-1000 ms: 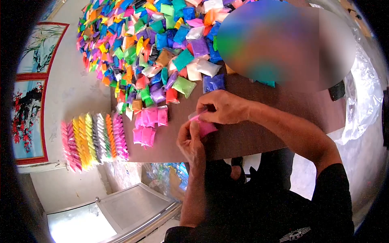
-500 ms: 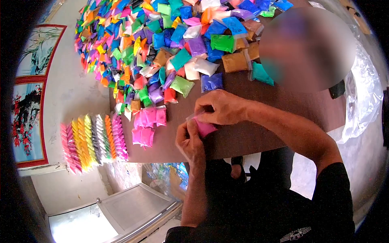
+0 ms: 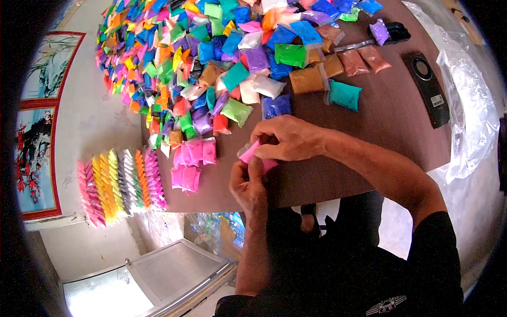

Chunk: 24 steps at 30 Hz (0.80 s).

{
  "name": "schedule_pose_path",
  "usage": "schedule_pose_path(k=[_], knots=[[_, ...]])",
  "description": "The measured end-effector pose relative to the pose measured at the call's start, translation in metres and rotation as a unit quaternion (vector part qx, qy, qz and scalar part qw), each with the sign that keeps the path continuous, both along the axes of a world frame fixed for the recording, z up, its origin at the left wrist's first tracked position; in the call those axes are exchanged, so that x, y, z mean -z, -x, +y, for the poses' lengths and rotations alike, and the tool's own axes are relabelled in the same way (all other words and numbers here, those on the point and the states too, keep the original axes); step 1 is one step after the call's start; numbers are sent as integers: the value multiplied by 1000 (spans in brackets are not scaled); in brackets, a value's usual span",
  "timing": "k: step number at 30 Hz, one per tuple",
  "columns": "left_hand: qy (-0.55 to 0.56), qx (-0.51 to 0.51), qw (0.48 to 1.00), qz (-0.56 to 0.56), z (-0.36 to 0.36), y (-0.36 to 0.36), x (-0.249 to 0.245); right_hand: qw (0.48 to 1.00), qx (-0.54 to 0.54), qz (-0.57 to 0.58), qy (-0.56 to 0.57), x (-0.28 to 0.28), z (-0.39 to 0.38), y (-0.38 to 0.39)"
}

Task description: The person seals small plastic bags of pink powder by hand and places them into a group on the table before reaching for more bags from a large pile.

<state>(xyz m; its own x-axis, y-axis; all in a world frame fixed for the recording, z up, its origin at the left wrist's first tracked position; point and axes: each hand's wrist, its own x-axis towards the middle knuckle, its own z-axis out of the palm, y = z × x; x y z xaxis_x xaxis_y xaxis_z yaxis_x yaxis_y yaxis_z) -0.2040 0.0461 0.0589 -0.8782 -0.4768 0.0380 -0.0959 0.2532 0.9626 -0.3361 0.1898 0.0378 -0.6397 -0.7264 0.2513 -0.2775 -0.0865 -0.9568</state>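
- Left hand (image 3: 247, 186) was pinching the near side of a pink packet (image 3: 249, 152), thumb up against it, the other fingers curled in behind.
- Right hand (image 3: 289, 138) was pinching that same packet from the far side, fingertips bunched up close to the left thumb, so the two hands were basically meeting on it.
- That packet was up off the counter (image 3: 393, 129), above the near edge. Part of it was hidden by the fingers, so I can't tell if it was sealed.
- Just beyond the right hand sat a dark blue packet (image 3: 276, 107), with a lime green packet (image 3: 237, 112) a bit left of it.
- Over to the left of the hands, two little bunches of pink packets lay near each other, an upper bunch (image 3: 194, 151) and a lower bunch (image 3: 185, 178).
- Huge heap of multicoloured packets (image 3: 179, 58) covered the far left part of the counter, all jumbled and overlapping.
- A teal packet (image 3: 344, 95) lay at the heap's right side, next to some brownish ones.
- Farther right was a flat black device (image 3: 425, 87) with a ring and a white label, and crumpled clear plastic (image 3: 467, 105) beside it.
- Way left, neat overlapping rows of colourful packets (image 3: 121, 185) sat near the wall.
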Motion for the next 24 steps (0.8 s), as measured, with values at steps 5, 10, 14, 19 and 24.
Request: schedule_pose_path(k=[5, 10, 14, 19, 24], knots=[[53, 38, 997, 34, -1, 4, -3, 1000, 4, 28, -12, 4, -2, 2], [17, 21, 1000, -4, -1, 1, -4, 999, 44, -9, 29, 3, -1, 3], [3, 25, 1000, 8, -13, -4, 9, 1000, 22, 16, -7, 6, -4, 2], [-5, 11, 1000, 5, -11, -1, 12, 999, -27, -32, -6, -1, 0, 3], [-15, -28, 999, 31, 1, 5, 1, 1000, 8, 2, 23, 6, -3, 2]])
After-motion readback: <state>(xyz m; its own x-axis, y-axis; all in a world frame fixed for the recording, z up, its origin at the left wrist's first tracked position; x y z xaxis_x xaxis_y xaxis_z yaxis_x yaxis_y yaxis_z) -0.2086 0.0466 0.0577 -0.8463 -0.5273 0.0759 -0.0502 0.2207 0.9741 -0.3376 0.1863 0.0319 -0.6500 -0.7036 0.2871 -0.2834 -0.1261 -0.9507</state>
